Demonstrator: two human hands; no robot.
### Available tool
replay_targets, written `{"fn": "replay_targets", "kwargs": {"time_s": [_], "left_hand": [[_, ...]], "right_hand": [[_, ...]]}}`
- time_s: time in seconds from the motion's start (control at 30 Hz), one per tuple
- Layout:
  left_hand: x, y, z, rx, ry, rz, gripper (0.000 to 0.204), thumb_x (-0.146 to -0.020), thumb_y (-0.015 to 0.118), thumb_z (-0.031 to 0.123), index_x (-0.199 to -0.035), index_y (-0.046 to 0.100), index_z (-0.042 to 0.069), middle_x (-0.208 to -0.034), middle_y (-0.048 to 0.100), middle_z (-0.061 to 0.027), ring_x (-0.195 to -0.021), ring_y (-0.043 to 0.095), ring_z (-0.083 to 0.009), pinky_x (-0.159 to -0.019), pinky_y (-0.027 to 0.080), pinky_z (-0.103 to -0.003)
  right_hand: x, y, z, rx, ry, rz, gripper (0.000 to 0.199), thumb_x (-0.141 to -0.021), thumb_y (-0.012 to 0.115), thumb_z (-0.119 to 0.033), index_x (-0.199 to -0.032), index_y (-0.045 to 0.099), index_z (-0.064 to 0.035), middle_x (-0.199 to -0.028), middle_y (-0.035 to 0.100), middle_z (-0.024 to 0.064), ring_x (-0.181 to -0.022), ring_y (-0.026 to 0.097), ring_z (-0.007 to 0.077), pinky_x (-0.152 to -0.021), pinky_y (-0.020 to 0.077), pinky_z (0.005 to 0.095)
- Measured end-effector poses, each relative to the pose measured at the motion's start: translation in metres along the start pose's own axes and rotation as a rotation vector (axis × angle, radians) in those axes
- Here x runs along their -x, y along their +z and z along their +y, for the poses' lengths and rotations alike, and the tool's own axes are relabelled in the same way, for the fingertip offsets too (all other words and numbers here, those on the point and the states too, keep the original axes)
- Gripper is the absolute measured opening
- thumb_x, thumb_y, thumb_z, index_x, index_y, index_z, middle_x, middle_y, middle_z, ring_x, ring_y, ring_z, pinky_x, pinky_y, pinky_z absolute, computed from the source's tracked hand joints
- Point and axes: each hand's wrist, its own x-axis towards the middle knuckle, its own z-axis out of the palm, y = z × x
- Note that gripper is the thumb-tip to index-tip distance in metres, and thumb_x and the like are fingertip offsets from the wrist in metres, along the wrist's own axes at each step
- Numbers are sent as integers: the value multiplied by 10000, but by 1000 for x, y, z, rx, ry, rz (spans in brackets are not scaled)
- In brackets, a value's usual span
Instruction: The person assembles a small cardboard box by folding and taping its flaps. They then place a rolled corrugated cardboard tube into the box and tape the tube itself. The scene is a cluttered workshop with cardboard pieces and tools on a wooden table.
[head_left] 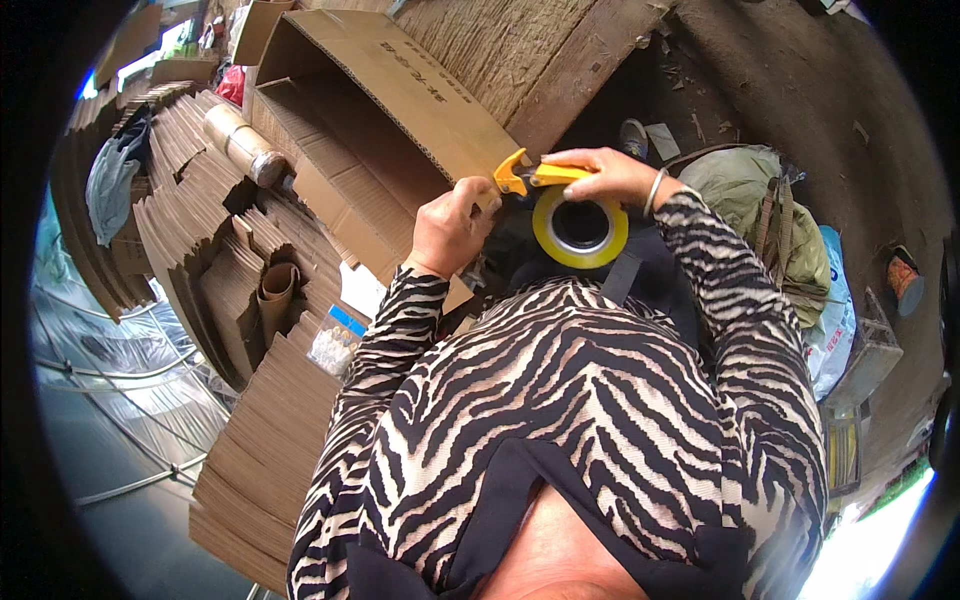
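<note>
My right hand is wrapped round the handle of a yellow tape dispenser. Its large roll of yellow-edged tape hangs below the hand. Just left of the dispenser's head, my left hand is closed, fingers curled together near the box's near corner. What those fingers pinch, if anything, is too small to make out. Beyond them an open cardboard box lies on its side, its dark inside facing left and toward me. Its lower flap stretches toward my left forearm.
Stacks of flat cardboard fill the left side, with a wrapped roll on top. A small clear bag lies by my left forearm. Wooden boards are behind the box. Greenish sacking and a blue-white bag lie right.
</note>
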Motion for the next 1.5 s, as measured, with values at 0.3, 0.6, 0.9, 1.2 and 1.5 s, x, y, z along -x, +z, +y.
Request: {"fn": "replay_targets", "kwargs": {"time_s": [0.3,0.6,0.9,1.2,1.5], "left_hand": [[6,9,-8,6,-70,20,237,-810,708,93,-998,567,59,-869,648,-133,-739,668,-289,-621,522,-319],[-100,3,-16,120,-408,222,234,-872,630,223,-1021,594,46,-963,656,-194,-917,626,-349,-800,491,-396],[-114,-1,-8,62,-299,77,498,-923,513,129,-1402,391,190,-1020,672,-183,-967,640,-348,-867,486,-395],[-114,6,-11,23,-309,177,317,-925,490,98,-1227,578,139,-1033,667,-205,-988,643,-329,-871,487,-363],[-117,3,-6,160,-405,159,396,-921,485,87,-1307,545,146,-1064,661,-193,-953,638,-259,-850,483,-332]], "right_hand": [[32,88,79,-66,-197,367,642,-758,750,-151,-1353,515,-101,-1246,597,92,-1080,567,149,-962,432,280],[-22,44,32,-163,-433,563,605,-816,716,-201,-1350,496,-22,-1219,601,113,-1059,578,174,-927,455,293],[-36,-11,-13,-212,-259,372,605,-794,733,-210,-1340,521,-59,-1188,609,91,-1070,569,183,-931,452,285],[-16,9,-16,-132,-198,377,557,-834,667,-144,-1349,495,-22,-1206,593,78,-1070,549,152,-951,425,265],[18,55,26,-102,-111,367,572,-810,682,-118,-1346,503,-33,-1215,594,64,-1067,553,139,-957,423,264]]}}
